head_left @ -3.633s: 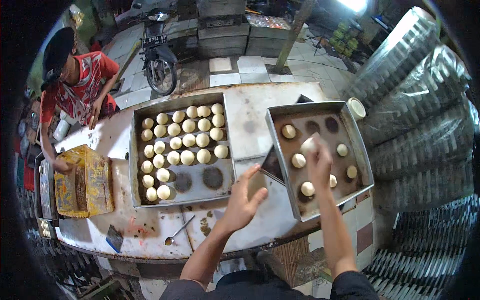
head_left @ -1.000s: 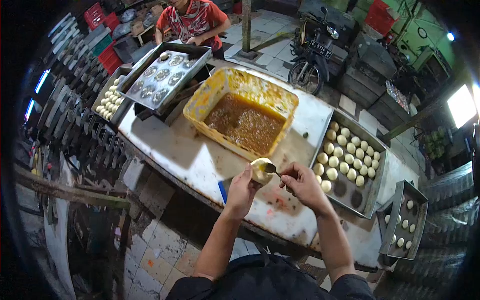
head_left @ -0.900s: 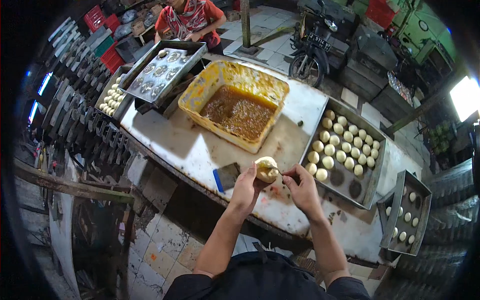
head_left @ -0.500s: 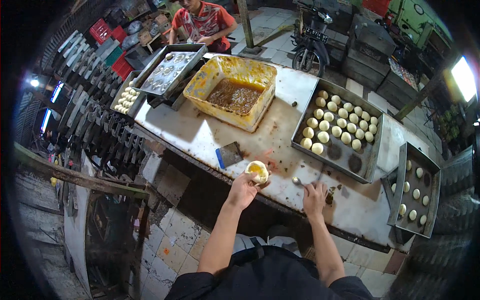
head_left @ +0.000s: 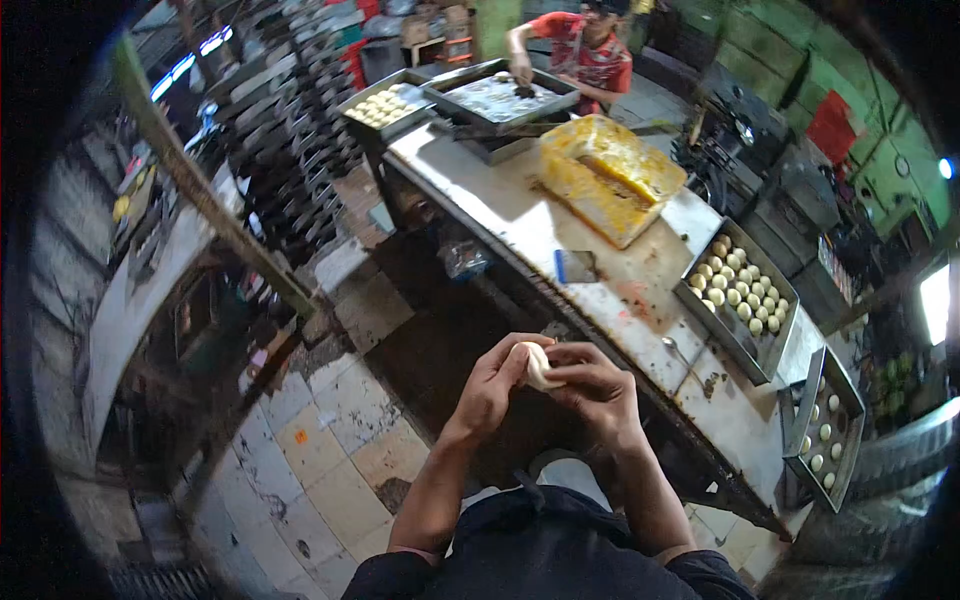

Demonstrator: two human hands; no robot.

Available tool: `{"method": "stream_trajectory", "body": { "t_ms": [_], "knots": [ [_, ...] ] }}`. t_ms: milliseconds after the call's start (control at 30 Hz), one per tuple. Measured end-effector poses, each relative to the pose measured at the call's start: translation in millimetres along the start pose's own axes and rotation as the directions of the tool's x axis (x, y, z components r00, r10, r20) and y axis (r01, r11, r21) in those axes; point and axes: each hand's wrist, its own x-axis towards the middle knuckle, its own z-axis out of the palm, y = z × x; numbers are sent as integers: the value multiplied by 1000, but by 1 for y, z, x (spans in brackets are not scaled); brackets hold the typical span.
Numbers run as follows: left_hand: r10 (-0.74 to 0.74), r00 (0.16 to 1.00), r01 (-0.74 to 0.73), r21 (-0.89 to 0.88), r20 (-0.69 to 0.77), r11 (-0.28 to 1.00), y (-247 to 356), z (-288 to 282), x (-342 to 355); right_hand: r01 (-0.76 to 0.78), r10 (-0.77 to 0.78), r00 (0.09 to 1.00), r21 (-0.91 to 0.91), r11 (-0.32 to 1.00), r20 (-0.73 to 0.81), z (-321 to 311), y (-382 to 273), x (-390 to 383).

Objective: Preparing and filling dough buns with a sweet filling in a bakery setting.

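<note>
A pale piece of dough [head_left: 538,368] is held in front of me, off the table's near edge. My left hand [head_left: 486,396] is closed around one side of it. The fingers and thumb of my right hand [head_left: 602,392] pinch its other side. Whatever is inside the dough is hidden. Beyond my right hand a metal spoon [head_left: 672,344] lies on the table.
On the pale table [head_left: 640,345] are a blue-edged scraper [head_left: 577,267], a yellow-smeared tub [head_left: 640,212] and a tray of dough balls [head_left: 752,360]. Another dough tray [head_left: 842,487] sits far right. Across the table, a person [head_left: 590,55] reaches into a metal tray [head_left: 500,112].
The spoon has left my right hand and lies on the table. Both hands now hold the dough, whose yellow-filled opening no longer shows. My view has turned left.
</note>
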Motion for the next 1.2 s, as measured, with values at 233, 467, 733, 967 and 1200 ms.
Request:
{"method": "stream_trajectory", "body": {
  "t_ms": [233,467,733,967,1200],
  "knots": [
    [199,959,-237,-193,-200,952,-8,-27,-98,-293,299,950,73,953,-87,91,5,-28],
    [208,909,-232,-24,-360,972,-11,-26,-139,49,-52,999,-324,945,1,122,-13,-67],
    [443,896,-423,286,-7,860,-41,124,-144,-69,47,965,-76,995,-258,3,-35,-166],
    [-70,981,0,358,182,934,-127,297,-132,-115,-34,894,-302,946,-447,-143,-32,-336],
    [-321,780,72,431,538,899,-161,435,-124,25,89,760,166,986,-644,-244,-54,-443]
  ]
}}
